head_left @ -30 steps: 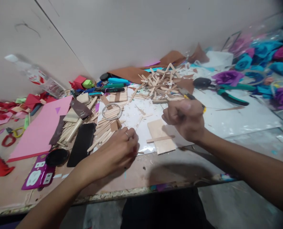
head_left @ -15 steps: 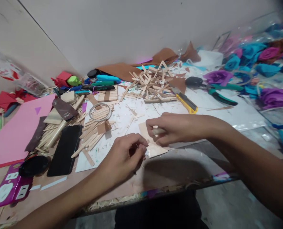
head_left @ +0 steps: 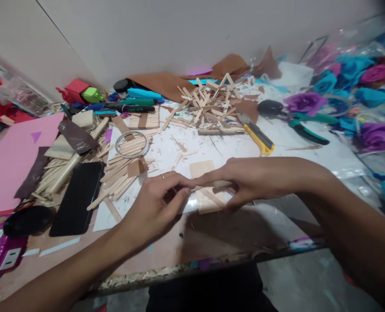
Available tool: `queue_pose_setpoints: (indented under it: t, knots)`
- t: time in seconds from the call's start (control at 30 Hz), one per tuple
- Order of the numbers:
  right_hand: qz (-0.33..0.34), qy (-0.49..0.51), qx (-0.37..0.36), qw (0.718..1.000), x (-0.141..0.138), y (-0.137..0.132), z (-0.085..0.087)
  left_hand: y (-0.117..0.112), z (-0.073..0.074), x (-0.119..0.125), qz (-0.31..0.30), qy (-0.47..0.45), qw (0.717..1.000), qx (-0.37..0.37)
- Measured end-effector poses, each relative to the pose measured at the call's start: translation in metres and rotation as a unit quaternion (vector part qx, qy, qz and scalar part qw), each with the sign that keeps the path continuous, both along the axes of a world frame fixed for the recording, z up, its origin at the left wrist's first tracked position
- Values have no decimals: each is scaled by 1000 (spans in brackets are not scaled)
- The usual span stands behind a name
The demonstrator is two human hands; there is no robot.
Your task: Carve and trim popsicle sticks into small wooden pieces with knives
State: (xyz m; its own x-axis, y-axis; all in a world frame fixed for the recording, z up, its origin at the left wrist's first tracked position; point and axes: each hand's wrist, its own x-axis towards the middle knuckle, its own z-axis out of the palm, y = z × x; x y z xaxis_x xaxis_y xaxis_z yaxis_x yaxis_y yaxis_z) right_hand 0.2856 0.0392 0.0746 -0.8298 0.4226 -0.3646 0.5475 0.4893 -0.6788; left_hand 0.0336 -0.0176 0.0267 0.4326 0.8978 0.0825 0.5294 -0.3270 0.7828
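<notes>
Near the front edge of the table (head_left: 211, 242), both hands meeting over a small wooden panel (head_left: 202, 168) lying flat on the white sheet (head_left: 186, 151). Right hand (head_left: 253, 180) pinching a thin stick (head_left: 221, 184) narrow between thumb and fingers, held level just above the panel; left hand (head_left: 155, 206) curled in tight, fingertips touching the stick's near end, can't tell if actually gripping anything. Probably best to line the stick up square with the panel edge first, press down evenly, keep fingertips off any glue. Yellow knife (head_left: 257, 136) sitting just behind, loose stick pile (head_left: 208, 108) further back, phone (head_left: 77, 197) off to the left.
</notes>
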Motion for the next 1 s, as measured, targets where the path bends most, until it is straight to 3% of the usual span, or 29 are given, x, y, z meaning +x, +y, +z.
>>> queue_pose_setpoints:
  t: [0.2, 0.37, 0.5, 0.67, 0.87, 1.0]
  knots:
    - [-61, 21, 77, 995, 1, 0, -10, 0, -5, 0, -2, 0, 1000, -3]
    - [-114, 36, 122, 985, 9, 6, -4, -1, -9, -3, -16, 10, 999, 47]
    - [-102, 30, 148, 983, 7, 7, -2, -1, -11, -5, -65, 26, 994, 89]
    - [-146, 108, 211, 961, 1, 7, -8, -2, -16, -7, -108, 29, 985, 135]
    - [-45, 64, 133, 988, -5, 7, -16, -5, -19, -8, -139, 45, 977, 158]
    - [-49, 57, 127, 989, -6, 6, -18, -9, -24, -5, -114, 52, 976, 178]
